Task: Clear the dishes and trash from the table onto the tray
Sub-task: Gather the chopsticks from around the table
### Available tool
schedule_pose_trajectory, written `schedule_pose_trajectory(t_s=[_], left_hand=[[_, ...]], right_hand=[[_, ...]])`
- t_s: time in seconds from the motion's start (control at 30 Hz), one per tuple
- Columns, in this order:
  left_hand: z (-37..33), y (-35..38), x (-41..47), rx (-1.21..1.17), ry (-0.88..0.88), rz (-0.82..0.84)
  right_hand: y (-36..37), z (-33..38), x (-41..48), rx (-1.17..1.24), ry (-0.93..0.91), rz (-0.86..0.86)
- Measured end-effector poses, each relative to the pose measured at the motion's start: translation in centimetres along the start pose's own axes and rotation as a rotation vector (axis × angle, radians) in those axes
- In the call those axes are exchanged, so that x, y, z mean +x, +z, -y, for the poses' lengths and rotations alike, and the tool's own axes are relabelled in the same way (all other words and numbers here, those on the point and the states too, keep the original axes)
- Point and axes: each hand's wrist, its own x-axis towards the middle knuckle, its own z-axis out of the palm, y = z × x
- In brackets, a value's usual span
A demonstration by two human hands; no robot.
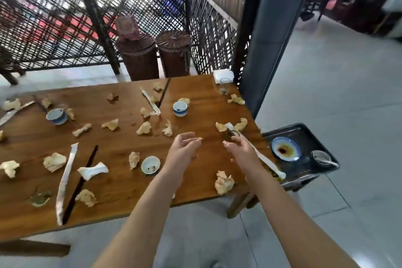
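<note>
Presently, head view: three cups [180,108], one glass [225,87] and roughly twenty crumpled napkins [224,181] on the table [121,148]. One tray [282,129] just beside its right edge, bearing one plate [286,149] and one bowl [322,157]. My left hand [185,143] and right hand [237,146] hover over the table, fingers loosely apart, gripping nothing.

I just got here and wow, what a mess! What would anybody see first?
First, the crumpled beige paper napkins scattered all over the brown wooden table. Next, two bare arms stretch in from the bottom, with the left hand and right hand over the table's near right part. Just off the table's right edge sits a black metal tray holding a blue-rimmed saucer stained with brown sauce.
</note>
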Motion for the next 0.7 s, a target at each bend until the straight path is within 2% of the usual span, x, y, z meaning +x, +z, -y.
schedule_pose_trajectory(t_s=[0.17,0.37,0.5,0.7], left_hand=[[3.3,6.6,2.1,-0.031,-0.121,0.043],[7.1,12.0,4.9,0.002,-0.307,0.002],[8.9,14.3,6.4,-0.006,-0.393,-0.040],[11.7,16.9,7.5,-0.007,-0.490,-0.066]], right_hand=[[-4.6,-3.9,3.2,-0.045,0.092,-0.039],[-7.7,-8.4,6.2,-0.145,0.134,-0.086],[-8.8,-11.8,8.3,-0.412,0.113,-0.121],[-8.6,-15.6,10.1,-0.882,-0.003,-0.262]])
